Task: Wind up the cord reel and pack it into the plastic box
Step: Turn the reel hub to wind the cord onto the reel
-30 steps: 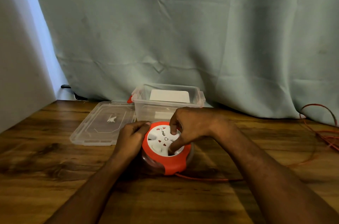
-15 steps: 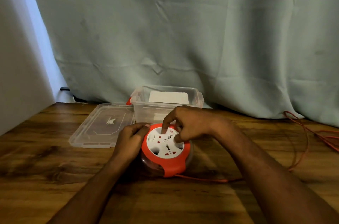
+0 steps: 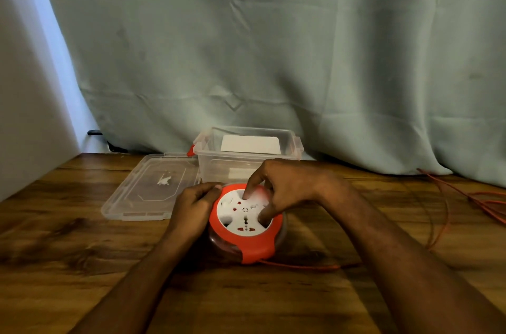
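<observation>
1. Head view, frame centre: the reel sits on the counter, just in front of the open box.
2. The left hand grips the reel's orange rim from the left, fingers curled round it, steadying it.
3. The right hand is over the white socket face with curled fingers; index and thumb tips press into its recesses, as if turning it.
4. Change: against the earlier pictures, the fingertips sit at different spots on the face, and the cord at the right of the frame lies differently, its loop now lower and closer in.
5. Meaning, as a judgement: winding is under way and cord is being drawn in, but plenty lies loose at the right edge, so packing is not yet due.
6. A straight run of cord leaves the reel's lower right and crosses the counter toward the right.
7. Edges: the box stands against the curtain; its lid lies flat just left of it, near the left hand.
8. Room: bare counter shows left and in front of the reel; the lift into the box is short, with only the near box wall to clear.
9. Risk: the loose cord at right could snag or tangle while it is pulled in.
</observation>
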The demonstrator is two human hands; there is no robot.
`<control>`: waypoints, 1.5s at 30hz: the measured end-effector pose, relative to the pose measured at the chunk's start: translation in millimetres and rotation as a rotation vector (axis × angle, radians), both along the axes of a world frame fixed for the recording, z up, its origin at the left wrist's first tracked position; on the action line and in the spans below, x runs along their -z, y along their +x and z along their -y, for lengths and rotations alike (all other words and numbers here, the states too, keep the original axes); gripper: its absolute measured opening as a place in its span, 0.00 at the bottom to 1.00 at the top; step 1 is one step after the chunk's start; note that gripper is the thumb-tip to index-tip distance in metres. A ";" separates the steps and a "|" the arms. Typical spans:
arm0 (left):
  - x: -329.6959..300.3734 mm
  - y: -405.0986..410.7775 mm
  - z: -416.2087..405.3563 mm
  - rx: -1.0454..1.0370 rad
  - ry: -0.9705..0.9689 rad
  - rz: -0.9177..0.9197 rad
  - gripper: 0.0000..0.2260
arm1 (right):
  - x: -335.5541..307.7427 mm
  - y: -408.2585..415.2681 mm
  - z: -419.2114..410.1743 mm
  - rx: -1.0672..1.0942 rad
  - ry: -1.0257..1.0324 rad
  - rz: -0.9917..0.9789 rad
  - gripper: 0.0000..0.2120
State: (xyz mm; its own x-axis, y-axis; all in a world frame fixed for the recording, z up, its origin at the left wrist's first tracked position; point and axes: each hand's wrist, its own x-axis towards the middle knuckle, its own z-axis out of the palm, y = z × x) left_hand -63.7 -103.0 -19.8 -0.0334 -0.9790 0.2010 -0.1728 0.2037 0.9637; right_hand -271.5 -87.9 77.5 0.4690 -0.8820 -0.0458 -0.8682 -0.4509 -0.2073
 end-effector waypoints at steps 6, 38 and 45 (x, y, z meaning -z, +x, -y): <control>0.6 -0.7 0.5 0.000 0.010 -0.007 0.13 | 4.2 8.7 -3.4 0.063 -0.017 -0.071 0.22; -2.5 1.0 -4.0 0.026 0.017 -0.017 0.15 | -3.3 2.9 -3.5 -0.035 0.009 -0.077 0.28; -0.4 1.5 -2.1 0.018 0.025 -0.005 0.14 | -2.7 4.6 -4.5 -0.005 -0.045 -0.112 0.28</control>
State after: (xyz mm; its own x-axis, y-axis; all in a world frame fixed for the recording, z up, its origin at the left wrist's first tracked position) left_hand -62.2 -100.9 -19.4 -0.0499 -0.9829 0.1770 -0.1648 0.1829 0.9692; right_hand -266.9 -83.3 80.1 0.4672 -0.8822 -0.0587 -0.8827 -0.4616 -0.0882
